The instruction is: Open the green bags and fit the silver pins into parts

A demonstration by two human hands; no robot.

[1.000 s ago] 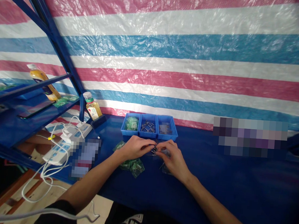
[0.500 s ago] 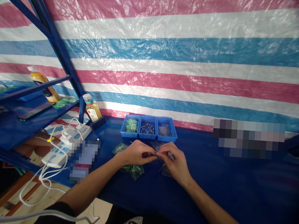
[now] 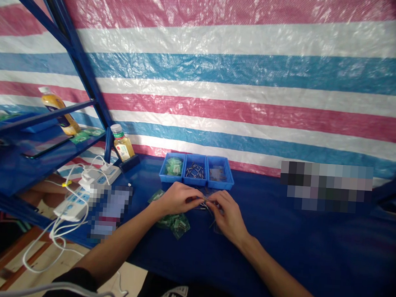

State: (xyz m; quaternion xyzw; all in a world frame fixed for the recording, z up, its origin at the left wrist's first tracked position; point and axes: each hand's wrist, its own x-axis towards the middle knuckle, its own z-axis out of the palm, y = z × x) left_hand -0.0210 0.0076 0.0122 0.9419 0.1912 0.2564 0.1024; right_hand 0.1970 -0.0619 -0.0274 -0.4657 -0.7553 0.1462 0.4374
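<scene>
My left hand [image 3: 182,199] and my right hand [image 3: 225,214] meet above the blue table, fingertips pinched together over something too small to make out. Just beneath the fingers lie several thin metal pieces [image 3: 202,206], partly covered by the hands. Green plastic packets [image 3: 178,225] rest below and beside my left hand. Behind the hands stand three joined blue bins: the left bin [image 3: 171,178] holds green packets, the middle bin [image 3: 195,181] holds dark metal pins [image 3: 196,170], and the right bin [image 3: 220,184] holds small clear bags [image 3: 217,173].
On the left are a white power strip [image 3: 74,203] with tangled cables, a blurred phone-like rectangle [image 3: 114,210] and a bottle of yellow drink [image 3: 122,146]. A blue metal shelf [image 3: 13,167] carries another bottle [image 3: 60,114]. Striped sheeting [image 3: 239,92] hangs behind. A pixelated patch covers the back right.
Both hands have risen slightly, and their fingertips have come closer together. The thin metal pieces under them show more plainly now. The view has shifted a little.
</scene>
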